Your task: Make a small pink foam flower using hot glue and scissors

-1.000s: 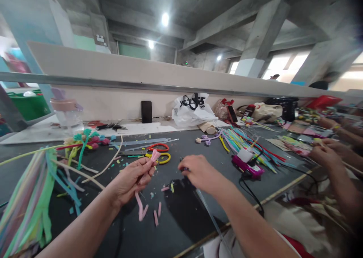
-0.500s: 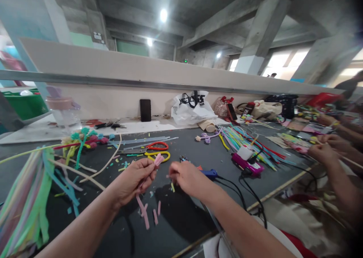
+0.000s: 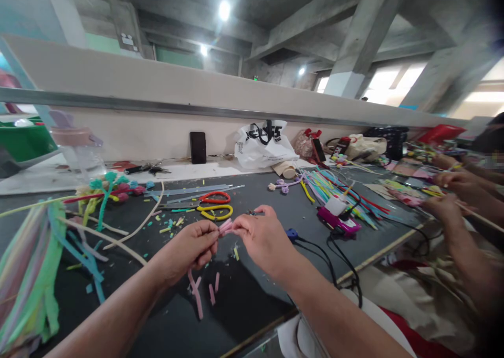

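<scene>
Fingertips closed, my left hand (image 3: 192,246) pinches a small bundle of pink pipe cleaner pieces (image 3: 226,227). My right hand (image 3: 260,236) grips the other end of this bundle between thumb and fingers, so the two hands almost meet. Below them, several loose pink pipe cleaner pieces (image 3: 197,296) lie on the dark tabletop (image 3: 165,321). Just beyond the hands are scissors (image 3: 216,212) with yellow and red handles. A blue-handled corded tool (image 3: 292,235) sits partly hidden behind my right hand.
Bundles of coloured pipe cleaners lie at the left (image 3: 35,274) and right (image 3: 334,190). A purple power strip (image 3: 339,221) with cords stands right. A bottle (image 3: 76,145), phone (image 3: 198,148) and white bag (image 3: 264,145) line the back. A co-worker's hands (image 3: 444,211) work at the right.
My right hand has moved left and up to the pink bundle and now pinches its end. My left hand still holds the bundle, now tilted toward the right hand. The view has shifted slightly.
</scene>
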`<action>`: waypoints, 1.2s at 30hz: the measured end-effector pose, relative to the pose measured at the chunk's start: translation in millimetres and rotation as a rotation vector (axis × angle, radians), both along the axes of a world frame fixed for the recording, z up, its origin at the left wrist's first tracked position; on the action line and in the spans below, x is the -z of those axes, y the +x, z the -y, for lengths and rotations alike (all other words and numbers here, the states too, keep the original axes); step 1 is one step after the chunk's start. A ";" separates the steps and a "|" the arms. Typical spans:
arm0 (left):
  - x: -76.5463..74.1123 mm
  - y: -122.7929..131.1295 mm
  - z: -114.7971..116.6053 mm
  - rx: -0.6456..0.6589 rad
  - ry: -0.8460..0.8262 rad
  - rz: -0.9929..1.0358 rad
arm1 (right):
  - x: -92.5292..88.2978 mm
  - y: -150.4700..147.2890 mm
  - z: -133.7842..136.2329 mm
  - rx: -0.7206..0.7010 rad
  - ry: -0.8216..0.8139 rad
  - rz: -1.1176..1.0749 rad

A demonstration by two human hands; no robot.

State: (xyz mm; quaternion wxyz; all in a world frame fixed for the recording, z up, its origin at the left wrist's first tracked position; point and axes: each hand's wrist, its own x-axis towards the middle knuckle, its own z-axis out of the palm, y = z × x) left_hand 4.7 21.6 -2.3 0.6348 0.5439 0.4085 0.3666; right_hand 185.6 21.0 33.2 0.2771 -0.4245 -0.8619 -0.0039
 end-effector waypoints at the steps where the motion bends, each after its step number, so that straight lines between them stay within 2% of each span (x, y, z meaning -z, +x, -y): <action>1: 0.4 0.3 -0.2 -0.005 -0.004 -0.005 | 0.9 0.4 0.4 0.010 0.029 0.026; 18: -2.1 3.6 1.9 -0.005 0.063 -0.137 | 2.8 -5.5 8.0 0.064 0.037 0.153; 26: 2.2 -0.2 -2.4 0.023 0.116 -0.302 | 1.9 -6.2 8.5 0.093 0.035 0.236; 32: 6.2 1.0 -4.5 -0.043 0.210 -0.353 | -0.5 -8.5 9.7 0.067 -0.008 0.156; 36: 4.6 2.2 -4.7 -0.097 0.210 -0.335 | -5.7 -3.6 7.2 0.030 -0.066 0.010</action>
